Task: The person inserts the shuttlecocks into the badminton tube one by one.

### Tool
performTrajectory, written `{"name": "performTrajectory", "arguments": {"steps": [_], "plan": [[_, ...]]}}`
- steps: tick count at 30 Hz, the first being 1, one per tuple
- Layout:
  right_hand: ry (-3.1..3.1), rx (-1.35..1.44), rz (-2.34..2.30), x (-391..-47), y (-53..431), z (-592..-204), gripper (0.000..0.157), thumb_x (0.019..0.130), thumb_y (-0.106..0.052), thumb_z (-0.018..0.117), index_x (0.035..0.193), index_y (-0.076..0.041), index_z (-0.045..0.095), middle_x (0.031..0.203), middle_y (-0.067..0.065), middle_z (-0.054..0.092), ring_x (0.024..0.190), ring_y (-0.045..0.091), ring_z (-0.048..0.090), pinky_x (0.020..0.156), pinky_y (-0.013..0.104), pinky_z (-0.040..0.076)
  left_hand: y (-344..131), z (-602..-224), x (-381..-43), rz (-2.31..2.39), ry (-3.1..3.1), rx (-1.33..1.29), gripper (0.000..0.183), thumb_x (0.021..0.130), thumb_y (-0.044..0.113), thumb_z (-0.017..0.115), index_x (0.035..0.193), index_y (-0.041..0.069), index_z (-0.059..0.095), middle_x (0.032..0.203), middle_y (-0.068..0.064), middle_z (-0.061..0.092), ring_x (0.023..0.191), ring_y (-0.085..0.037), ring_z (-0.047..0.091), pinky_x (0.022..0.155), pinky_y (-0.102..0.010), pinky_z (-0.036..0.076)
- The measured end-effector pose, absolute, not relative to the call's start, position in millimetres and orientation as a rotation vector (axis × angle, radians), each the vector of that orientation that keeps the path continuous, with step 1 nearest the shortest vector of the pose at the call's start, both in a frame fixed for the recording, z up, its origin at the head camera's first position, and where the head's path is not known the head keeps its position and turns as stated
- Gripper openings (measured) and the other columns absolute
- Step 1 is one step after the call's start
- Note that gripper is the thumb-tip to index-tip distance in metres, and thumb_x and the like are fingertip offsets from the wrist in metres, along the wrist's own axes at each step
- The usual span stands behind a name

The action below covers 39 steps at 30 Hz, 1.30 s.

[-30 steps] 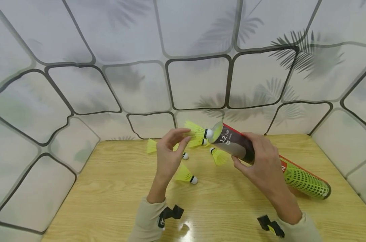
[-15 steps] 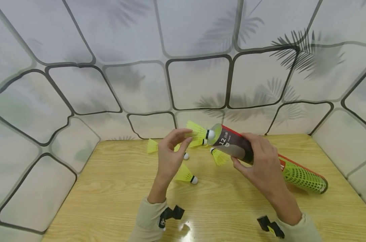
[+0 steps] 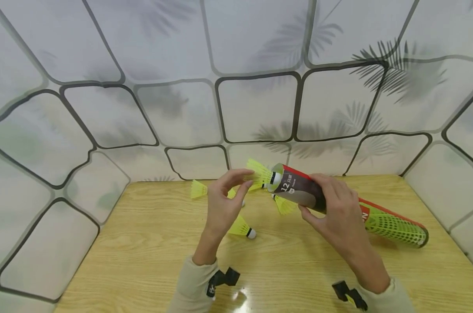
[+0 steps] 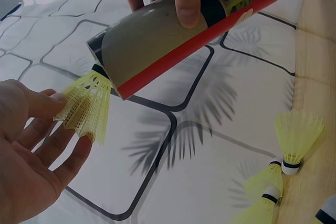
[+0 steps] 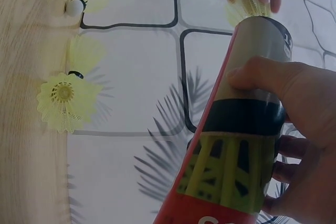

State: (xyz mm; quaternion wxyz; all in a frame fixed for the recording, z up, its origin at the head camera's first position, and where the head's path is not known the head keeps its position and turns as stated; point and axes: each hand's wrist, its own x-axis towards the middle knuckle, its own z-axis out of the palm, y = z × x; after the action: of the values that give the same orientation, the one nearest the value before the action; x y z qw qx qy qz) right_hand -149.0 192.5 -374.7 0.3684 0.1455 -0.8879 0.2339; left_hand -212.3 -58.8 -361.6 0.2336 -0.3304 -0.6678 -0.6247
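The left hand (image 3: pixel 225 200) pinches a yellow shuttlecock (image 3: pixel 260 173) by its skirt between thumb and fingers, with the white cork pointing right at the open mouth of a tube (image 3: pixel 303 189). In the left wrist view the tube's wall hides that cork, and the black band sits right at the rim. The right hand (image 3: pixel 340 208) grips the tube around its dark printed part, thumb on the near side. The tube slants, its mouth to the left and its mesh-patterned end to the right; a red stripe runs along it. On the wooden counter (image 3: pixel 142 248) lie more shuttlecocks: a front one (image 3: pixel 240 228) with its cork to the right, another (image 3: pixel 285 206) just beyond the tube's mouth end, and others partly hidden behind the left hand and the held one. Behind the counter stands a wall (image 3: pixel 256 108) patterned with rounded outlines and grey leaves.
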Motion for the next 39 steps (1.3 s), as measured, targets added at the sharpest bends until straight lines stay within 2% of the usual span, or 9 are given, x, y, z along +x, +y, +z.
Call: {"name": "performTrajectory", "arguments": {"steps": [17, 25, 32, 39], "plan": [[-2.283, 0.384, 0.543, -150.5, 191.5, -375.6, 0.075, 0.067, -0.012, 0.093, 0.133, -0.004, 0.059, 0.125, 0.018, 0.063, 0.115, 0.039, 0.057, 0.085, 0.057, 0.042, -53.6, -363.2, -209.3, -1.632, -1.927, -0.942, 0.020, 0.094, -0.005, 0.071, 0.113, 0.002, 0.074, 0.105, -0.009, 0.075, 0.097, -0.020, 0.073, 0.090, -0.036, 0.058], [-2.292, 0.377, 0.530, -150.2, 191.2, -376.8, 0.075, 0.066, -0.012, 0.093, 0.132, -0.003, 0.059, 0.125, 0.018, 0.063, 0.115, 0.040, 0.057, 0.083, 0.056, 0.042, -47.7, -366.3, -207.7, -1.605, -1.923, -1.016, 0.022, 0.093, -0.005, 0.071, 0.114, 0.001, 0.073, 0.107, -0.011, 0.076, 0.100, -0.023, 0.073, 0.092, -0.036, 0.058], [-2.297, 0.375, 0.519, -150.2, 190.7, -377.7, 0.074, 0.065, -0.012, 0.094, 0.130, -0.003, 0.060, 0.124, 0.017, 0.064, 0.114, 0.040, 0.058, 0.082, 0.056, 0.042, -42.0, -369.0, -206.1, -1.595, -1.970, -1.047, 0.023, 0.096, -0.007, 0.066, 0.116, 0.002, 0.072, 0.111, -0.009, 0.075, 0.105, -0.018, 0.072, 0.093, -0.033, 0.057], [-2.295, 0.378, 0.509, -150.4, 190.2, -377.6, 0.073, 0.065, -0.013, 0.093, 0.130, -0.003, 0.060, 0.124, 0.016, 0.064, 0.114, 0.040, 0.058, 0.083, 0.057, 0.043, -34.7, -371.0, -205.3, -1.597, -1.977, -1.067, 0.020, 0.098, -0.005, 0.064, 0.115, 0.002, 0.071, 0.108, -0.010, 0.075, 0.103, -0.018, 0.072, 0.092, -0.033, 0.057]]}}
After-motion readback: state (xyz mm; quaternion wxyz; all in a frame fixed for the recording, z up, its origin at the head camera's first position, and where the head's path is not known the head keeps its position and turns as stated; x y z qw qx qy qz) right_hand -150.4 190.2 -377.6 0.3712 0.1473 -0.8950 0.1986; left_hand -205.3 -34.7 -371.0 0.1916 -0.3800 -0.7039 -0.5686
